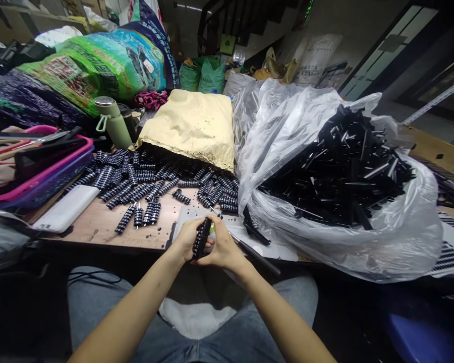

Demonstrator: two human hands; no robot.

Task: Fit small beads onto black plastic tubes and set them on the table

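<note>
Close to the table's front edge, my left hand [188, 240] and my right hand [224, 246] meet around one upright black ribbed piece with white marks [200, 241]. Fingers of both hands are closed on it. Something small and yellow-green shows by my right fingertips, too small to name. Under the hands lies a light grey plate [179, 218]. A tool with a long black handle [259, 258] and a thin metal shaft rests on the plate, its handle past the table edge. Several similar black ribbed cylinders [124, 218] lie just left, a few with metal pins sticking out.
Right stands a clear plastic bag [272, 136] full of black strip-like parts [348, 171]. Behind, a cream sack [196, 121] spills ribbed cylinders. Left are a white rectangular block [66, 207], a pink basket [83, 146] with scissors, and a green bottle [115, 123].
</note>
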